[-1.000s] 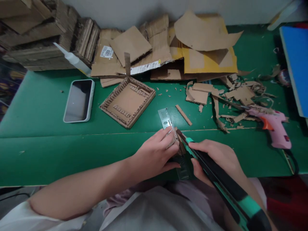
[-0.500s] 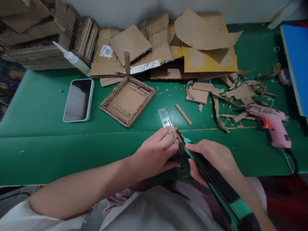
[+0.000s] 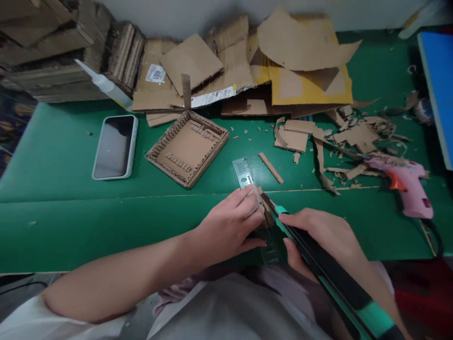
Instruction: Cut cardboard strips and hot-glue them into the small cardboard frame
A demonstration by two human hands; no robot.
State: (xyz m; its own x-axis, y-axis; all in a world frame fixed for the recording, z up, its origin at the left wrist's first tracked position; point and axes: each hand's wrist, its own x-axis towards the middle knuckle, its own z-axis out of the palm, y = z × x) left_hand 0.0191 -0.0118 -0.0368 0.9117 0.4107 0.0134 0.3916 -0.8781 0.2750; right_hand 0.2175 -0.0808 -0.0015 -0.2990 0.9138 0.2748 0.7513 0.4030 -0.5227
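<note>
My left hand [image 3: 230, 222] presses a clear plastic ruler [image 3: 243, 171] onto the green table, its fingers bent over the ruler's middle. A narrow cardboard strip [image 3: 268, 215] lies along the ruler's right edge, partly hidden by my fingers. My right hand [image 3: 323, 241] is closed around a black and green utility knife [image 3: 314, 257]. The knife's blade points up and left, close to the ruler and the strip. Whether the blade touches the cardboard I cannot tell. Up and left of my hands lies a shallow cardboard tray [image 3: 208, 163] with corrugated walls.
A phone [image 3: 115, 147] lies at the left, with a glue bottle [image 3: 106, 86] behind it. Cardboard sheets [image 3: 193, 61] and stacks line the back. At the right, a pink glue gun [image 3: 412, 186] lies by cardboard scraps [image 3: 359, 137]. A loose strip [image 3: 271, 167] is beyond the ruler.
My right hand and the knife have shifted slightly right and down. The left hand and the ruler have stayed in place.
</note>
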